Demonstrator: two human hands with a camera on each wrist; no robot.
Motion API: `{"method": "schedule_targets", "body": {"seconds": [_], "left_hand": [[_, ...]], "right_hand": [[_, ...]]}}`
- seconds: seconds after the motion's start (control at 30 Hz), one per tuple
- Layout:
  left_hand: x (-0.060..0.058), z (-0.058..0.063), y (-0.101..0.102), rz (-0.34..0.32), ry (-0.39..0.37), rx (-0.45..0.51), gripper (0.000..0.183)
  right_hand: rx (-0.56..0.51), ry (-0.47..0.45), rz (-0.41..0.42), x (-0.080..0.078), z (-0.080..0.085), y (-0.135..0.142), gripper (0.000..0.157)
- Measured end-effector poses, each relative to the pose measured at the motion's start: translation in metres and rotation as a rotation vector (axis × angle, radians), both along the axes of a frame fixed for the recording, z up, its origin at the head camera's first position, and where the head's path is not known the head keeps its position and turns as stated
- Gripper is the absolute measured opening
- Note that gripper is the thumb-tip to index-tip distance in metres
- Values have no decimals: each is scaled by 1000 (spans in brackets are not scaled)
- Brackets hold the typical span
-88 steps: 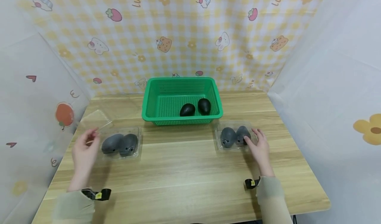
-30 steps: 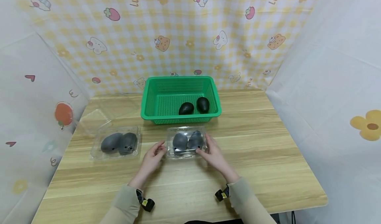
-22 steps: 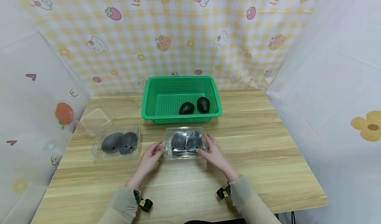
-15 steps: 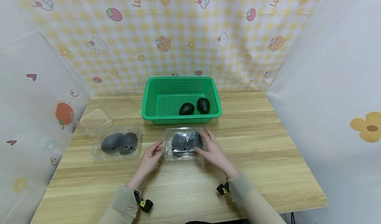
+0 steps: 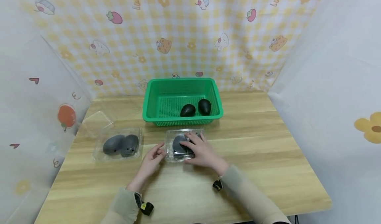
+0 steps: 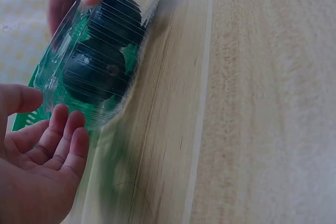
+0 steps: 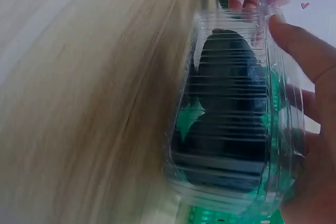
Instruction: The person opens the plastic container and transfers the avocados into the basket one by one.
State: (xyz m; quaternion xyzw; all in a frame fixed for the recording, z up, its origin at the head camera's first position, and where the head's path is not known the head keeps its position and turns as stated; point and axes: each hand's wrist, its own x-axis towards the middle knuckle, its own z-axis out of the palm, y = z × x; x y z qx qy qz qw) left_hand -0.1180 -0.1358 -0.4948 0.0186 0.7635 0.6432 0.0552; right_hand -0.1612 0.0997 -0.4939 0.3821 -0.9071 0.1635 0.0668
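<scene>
A clear plastic clamshell box (image 5: 171, 144) with its lid down sits on the table in front of the basket; two dark avocados (image 7: 231, 72) lie inside it. My right hand (image 5: 202, 153) is spread over the lid, thumb at the front rim and fingers across the top, covering the right avocado in the head view. At the box's left end is my left hand (image 5: 151, 159), fingers loosely bent and fingertips at the rim; whether they touch it is unclear. Farther left, a second clear box (image 5: 99, 151) holds two avocados (image 5: 120, 145), its lid (image 5: 96, 121) folded back.
A green plastic basket (image 5: 183, 122) stands at the back middle, with two black avocados (image 5: 196, 108) in its right part. The wooden table (image 5: 268, 151) meets a patterned cloth (image 5: 190, 35) behind and white sheeting at both sides.
The right hand came from the right with the lidded box to the middle, then slid from its right end onto the lid. The left hand moved from the left box to this one's left end.
</scene>
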Motion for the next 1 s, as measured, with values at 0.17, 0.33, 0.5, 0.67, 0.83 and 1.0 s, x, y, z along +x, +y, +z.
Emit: {"method": "schedule_targets", "body": {"seconds": [0.17,0.33,0.5,0.67,0.83,1.0], "left_hand": [[8,12,5,25,-22,-12,42],[4,5,5,39,-32,-13,43],[5,13,7,37,-20,-13,42],[3,2,5,47,1,-2,41],[-1,-16,2,70,-21,23,37],[-1,-21,2,72,-16,66,37]], "right_hand": [[49,3,-36,4,-4,-4,82],[72,28,-55,3,-3,-6,85],[85,57,-63,2,-2,-7,84],[118,82,-62,1,-6,-8,80],[146,81,-56,1,-7,-7,75],[155,88,-46,1,-6,-7,68]]}}
